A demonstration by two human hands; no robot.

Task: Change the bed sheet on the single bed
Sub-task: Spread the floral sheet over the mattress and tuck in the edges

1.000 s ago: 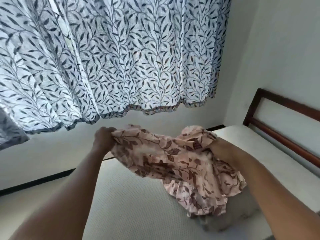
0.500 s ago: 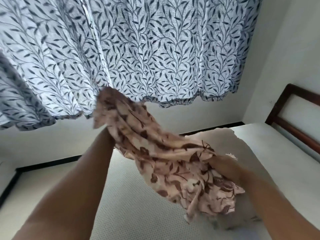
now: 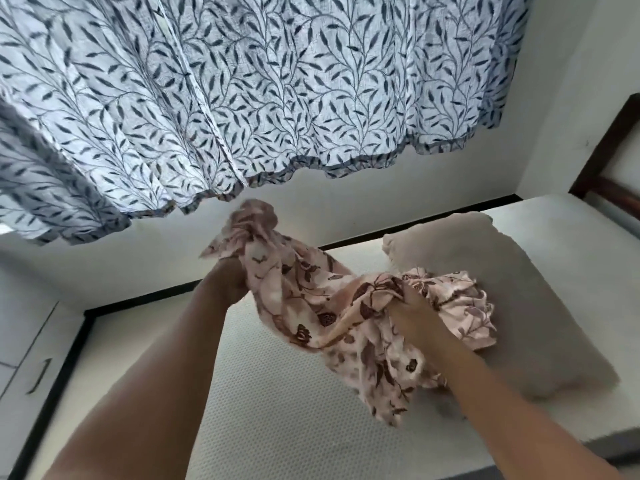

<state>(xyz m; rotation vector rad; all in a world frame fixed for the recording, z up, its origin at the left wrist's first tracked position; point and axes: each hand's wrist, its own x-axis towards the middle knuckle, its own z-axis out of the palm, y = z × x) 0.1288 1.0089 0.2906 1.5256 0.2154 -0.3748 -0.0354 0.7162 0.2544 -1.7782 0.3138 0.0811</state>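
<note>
Your left hand (image 3: 230, 277) is clenched on a bunch of the pink floral cloth (image 3: 313, 306) at centre frame, raised above the bare mattress (image 3: 277, 393). Your right hand (image 3: 410, 311) grips its other gathered end, lower and right of centre, over the uncovered pillow (image 3: 540, 306). The leaf-print curtain (image 3: 259, 91) fills the top of the frame.

The cloth (image 3: 349, 313) hides the fingers of both hands – left (image 3: 230, 280), right (image 3: 414, 317) – and part of the pillow (image 3: 540, 306); the headboard (image 3: 620, 161) and curtain (image 3: 242, 88) are cut off by the frame edges. The handle (image 3: 40, 375) at lower left is blurred.
</note>
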